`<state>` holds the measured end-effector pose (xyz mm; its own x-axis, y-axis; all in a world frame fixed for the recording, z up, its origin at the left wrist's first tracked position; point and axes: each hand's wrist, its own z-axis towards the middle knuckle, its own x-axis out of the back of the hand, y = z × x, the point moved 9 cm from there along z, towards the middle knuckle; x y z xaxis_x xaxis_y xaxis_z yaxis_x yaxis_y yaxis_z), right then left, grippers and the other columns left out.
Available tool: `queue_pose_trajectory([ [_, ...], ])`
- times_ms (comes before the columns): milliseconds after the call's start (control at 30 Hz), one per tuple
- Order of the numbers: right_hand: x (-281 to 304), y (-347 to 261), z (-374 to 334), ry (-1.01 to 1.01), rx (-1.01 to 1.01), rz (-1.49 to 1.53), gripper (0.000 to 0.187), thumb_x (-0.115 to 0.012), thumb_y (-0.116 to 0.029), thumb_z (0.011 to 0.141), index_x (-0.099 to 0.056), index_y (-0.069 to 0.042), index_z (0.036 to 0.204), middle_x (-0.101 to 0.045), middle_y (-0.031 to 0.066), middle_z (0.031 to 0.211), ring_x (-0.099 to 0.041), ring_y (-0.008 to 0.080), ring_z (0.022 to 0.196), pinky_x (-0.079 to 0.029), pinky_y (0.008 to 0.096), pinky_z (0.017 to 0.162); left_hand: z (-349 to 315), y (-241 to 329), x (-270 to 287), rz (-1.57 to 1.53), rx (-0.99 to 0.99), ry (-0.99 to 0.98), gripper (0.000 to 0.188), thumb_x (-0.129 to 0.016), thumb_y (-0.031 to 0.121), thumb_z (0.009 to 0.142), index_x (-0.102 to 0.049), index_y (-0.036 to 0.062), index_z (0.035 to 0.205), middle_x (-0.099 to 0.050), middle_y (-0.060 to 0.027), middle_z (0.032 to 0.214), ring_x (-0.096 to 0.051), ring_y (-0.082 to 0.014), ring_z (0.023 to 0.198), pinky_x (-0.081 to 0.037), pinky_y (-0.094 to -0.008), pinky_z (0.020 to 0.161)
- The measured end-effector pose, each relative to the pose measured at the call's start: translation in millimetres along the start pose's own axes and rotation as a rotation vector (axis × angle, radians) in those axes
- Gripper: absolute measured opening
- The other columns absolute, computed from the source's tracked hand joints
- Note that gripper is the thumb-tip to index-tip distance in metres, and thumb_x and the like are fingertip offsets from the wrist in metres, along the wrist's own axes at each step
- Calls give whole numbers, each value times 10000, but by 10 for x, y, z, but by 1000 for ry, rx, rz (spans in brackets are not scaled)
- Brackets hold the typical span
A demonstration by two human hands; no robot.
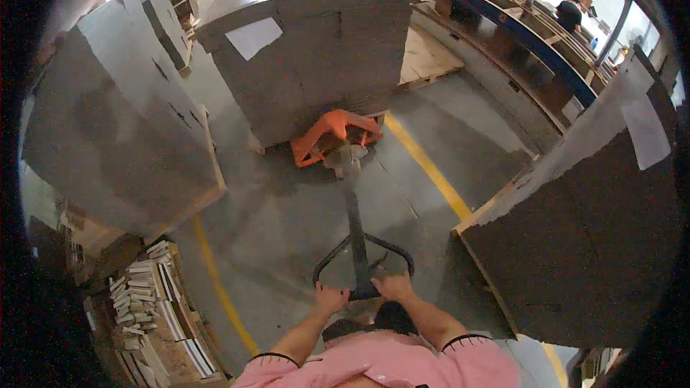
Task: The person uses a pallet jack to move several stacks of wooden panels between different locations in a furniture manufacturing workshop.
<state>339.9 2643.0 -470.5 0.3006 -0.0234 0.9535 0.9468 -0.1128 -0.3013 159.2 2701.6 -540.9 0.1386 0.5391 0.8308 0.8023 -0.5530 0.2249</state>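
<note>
Both my hands are wrapped round the handle of an orange pallet jack [338, 128]. My left hand [332, 297] grips the left part of the black loop handle [335, 251], close to its lower bar. On the right side of the same bar, my right hand [393, 287] is closed beside the control lever. From the handle a dark shaft [353, 208] runs forward to the jack's orange body. The jack stands against a pallet bearing a tall stack of grey-brown sheets [316, 57], with a white paper [254, 37] on it. The forks are hidden under the load.
Another tall sheet stack [129, 129] stands on a pallet at left, and a dark stack [589, 244] at right. Cut strips [144, 294] lie on a pallet at lower left. Yellow lines [428, 165] mark the floor. A long blue-edged conveyor [503, 25] and people are at far right.
</note>
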Motion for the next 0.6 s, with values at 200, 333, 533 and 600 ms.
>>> queue_pose_trajectory([
  [200,1145,235,1130,-424,-52,103,642,-411,-700,913,-756,-160,881,-708,163,807,-693,378,811,-528,482,771,335,38,1854,-17,-11,19,470,-402,464,993,-748,147,990,-707,-200,899,-674,-414,907,-512,-537,804],
  [333,2446,391,2310,7,-160,445,584,-464,-626,923,-703,-112,1064,-700,196,985,-670,404,940,-526,511,828,457,201,3697,-401,-94,755,447,-544,437,932,-650,29,785,-656,-203,807,-636,-416,809,-483,-507,707],
  [533,2910,461,3118,155,-106,502,538,-522,-569,923,-680,-80,1081,-712,140,947,-689,305,908,-512,412,786,781,-70,4420,-472,38,808,429,-516,469,946,-646,62,914,-686,-163,915,-650,-386,883,-490,-481,727],
  [600,2394,291,2786,-230,-84,280,536,-422,-612,950,-687,-204,1174,-710,156,1076,-677,374,993,-515,501,886,700,-71,3941,-418,-40,676,460,-486,509,953,-650,81,997,-697,-155,969,-660,-370,914,-502,-483,770],
])
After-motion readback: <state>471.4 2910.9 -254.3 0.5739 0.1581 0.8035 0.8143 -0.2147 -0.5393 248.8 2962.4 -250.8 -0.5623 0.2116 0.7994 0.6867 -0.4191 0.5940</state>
